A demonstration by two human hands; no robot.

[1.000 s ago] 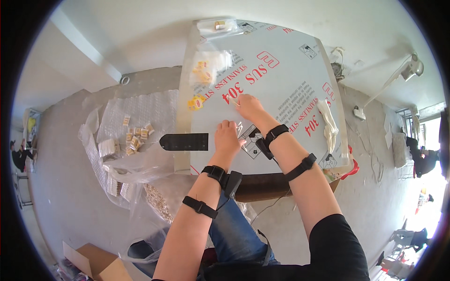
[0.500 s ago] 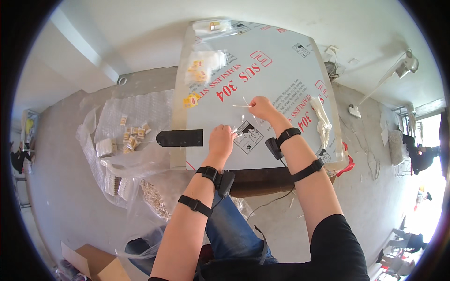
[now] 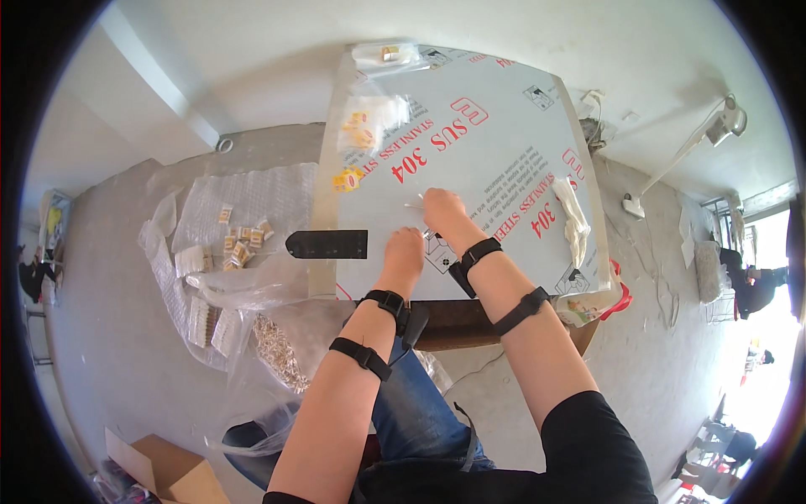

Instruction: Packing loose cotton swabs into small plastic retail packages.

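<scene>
Over the middle of a protective-film-covered metal sheet on a table [image 3: 495,109], my two hands are close together. My right hand [image 3: 445,212] is closed in a pinch on cotton swabs [image 3: 414,204], whose white tips stick out to its left. Nearer to me, my left hand [image 3: 405,252] is curled shut around what look like more cotton swabs, mostly hidden by its fingers. A black strip with one rounded end [image 3: 327,244] lies just left of my left hand, across the sheet's left edge. Yellow-labelled packets [image 3: 348,179] lie beyond it.
Clear bags [image 3: 386,57] lie at the sheet's far left, and a bundled white plastic bag [image 3: 571,223] at its right. Left of the table, bubble wrap [image 3: 273,189] holds small packs [image 3: 243,244]. A bag of loose small sticks [image 3: 279,357] and a cardboard box [image 3: 172,470] are lower left.
My right hand has moved left and toward me, closer to my left hand, bringing its swabs along. The left hand has shifted slightly right, and its swabs are now less visible.
</scene>
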